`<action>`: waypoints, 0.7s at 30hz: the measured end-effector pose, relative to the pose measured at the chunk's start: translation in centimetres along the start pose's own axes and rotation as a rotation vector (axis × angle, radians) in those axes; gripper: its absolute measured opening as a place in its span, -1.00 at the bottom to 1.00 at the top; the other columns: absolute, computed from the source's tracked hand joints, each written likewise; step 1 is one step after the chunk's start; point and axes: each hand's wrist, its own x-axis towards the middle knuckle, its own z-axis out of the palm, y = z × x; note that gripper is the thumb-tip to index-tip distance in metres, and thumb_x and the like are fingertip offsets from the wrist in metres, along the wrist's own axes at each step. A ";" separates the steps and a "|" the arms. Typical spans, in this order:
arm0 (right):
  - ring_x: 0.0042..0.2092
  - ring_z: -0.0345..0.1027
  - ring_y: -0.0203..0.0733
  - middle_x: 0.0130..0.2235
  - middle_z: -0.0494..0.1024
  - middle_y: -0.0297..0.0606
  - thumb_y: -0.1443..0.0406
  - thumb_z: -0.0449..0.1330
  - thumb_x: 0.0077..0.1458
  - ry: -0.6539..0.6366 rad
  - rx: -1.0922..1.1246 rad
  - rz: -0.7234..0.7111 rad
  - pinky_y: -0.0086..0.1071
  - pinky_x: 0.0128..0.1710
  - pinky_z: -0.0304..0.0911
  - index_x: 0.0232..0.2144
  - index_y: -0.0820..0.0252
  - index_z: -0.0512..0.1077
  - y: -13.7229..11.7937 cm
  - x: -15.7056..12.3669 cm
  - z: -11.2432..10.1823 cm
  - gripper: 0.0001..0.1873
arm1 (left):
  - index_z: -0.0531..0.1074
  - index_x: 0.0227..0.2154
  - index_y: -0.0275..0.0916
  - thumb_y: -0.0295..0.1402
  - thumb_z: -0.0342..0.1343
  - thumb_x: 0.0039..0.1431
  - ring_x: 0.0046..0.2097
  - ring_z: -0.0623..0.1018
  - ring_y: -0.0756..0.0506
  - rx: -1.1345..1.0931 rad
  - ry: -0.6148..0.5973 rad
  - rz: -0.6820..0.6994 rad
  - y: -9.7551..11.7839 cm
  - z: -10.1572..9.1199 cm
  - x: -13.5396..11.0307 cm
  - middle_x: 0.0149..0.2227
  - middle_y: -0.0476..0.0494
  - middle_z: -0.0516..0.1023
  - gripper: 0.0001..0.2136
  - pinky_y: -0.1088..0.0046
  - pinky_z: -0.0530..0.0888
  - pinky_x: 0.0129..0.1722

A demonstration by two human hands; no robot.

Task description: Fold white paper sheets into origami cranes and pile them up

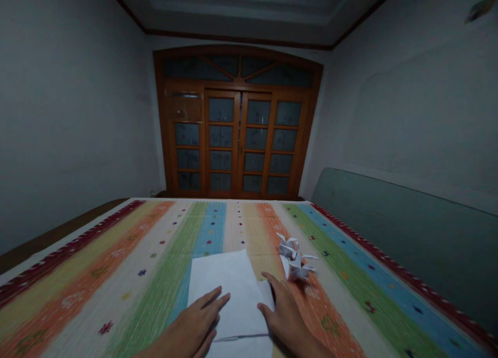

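Near the middle of a striped woven bedspread (116,280), a creased white paper sheet (227,290) lies flat under two open hands. The left hand (187,324) rests palm-down on the smooth sheet, fingers spread, grasping nothing; the right hand (284,316), equally unclenched, lies at its right edge. Just beyond that hand, to the far right, sit sharply angled origami pieces (295,259) of folded white paper.
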 end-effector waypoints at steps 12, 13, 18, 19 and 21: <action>0.28 0.32 0.22 0.26 0.44 0.07 0.49 0.16 0.12 0.027 -0.173 -0.195 0.12 0.27 0.25 0.12 0.16 0.53 -1.8 -0.9 -0.9 -0.48 | 0.24 0.33 -0.24 -0.37 0.09 0.42 0.35 0.39 -0.34 0.152 0.031 0.022 1.0 1.8 2.5 0.32 -0.41 0.42 -0.53 0.06 0.43 0.30; 0.32 0.26 0.23 0.31 0.39 0.06 0.50 0.15 0.15 0.007 -0.193 -0.231 0.17 0.30 0.20 0.14 0.14 0.52 -2.1 -1.0 -1.1 -0.47 | 0.25 0.32 -0.23 -0.38 0.08 0.42 0.36 0.39 -0.34 0.145 0.035 0.023 1.0 2.0 2.6 0.34 -0.40 0.40 -0.55 0.06 0.42 0.31; 0.46 0.02 0.18 0.44 0.19 -0.07 0.40 0.16 0.22 -0.299 -0.151 -0.446 0.15 0.42 0.00 0.35 0.13 0.31 -3.0 -1.0 -1.9 -0.35 | -0.07 0.49 -0.07 -0.42 -0.02 0.45 0.42 0.28 -0.31 0.064 0.009 0.036 0.6 2.5 2.4 0.47 -0.24 0.16 -0.37 0.07 0.32 0.37; 0.46 0.01 0.14 0.44 0.17 -0.09 0.38 0.16 0.24 -0.349 -0.125 -0.462 0.10 0.42 0.00 0.38 0.14 0.25 -2.9 -0.9 -1.9 -0.33 | -0.17 0.51 -0.04 -0.43 -0.03 0.45 0.43 0.25 -0.30 0.054 -0.002 0.046 0.5 2.5 2.4 0.49 -0.20 0.11 -0.32 0.06 0.30 0.38; 0.46 0.02 0.08 0.44 0.14 -0.11 0.35 0.16 0.26 -0.399 -0.079 -0.457 0.01 0.43 0.03 0.42 0.15 0.18 -2.5 -0.7 -1.7 -0.30 | -0.34 0.51 0.02 -0.45 -0.02 0.45 0.45 0.21 -0.29 0.046 -0.028 0.059 0.2 2.7 2.4 0.51 -0.14 0.01 -0.24 0.04 0.27 0.40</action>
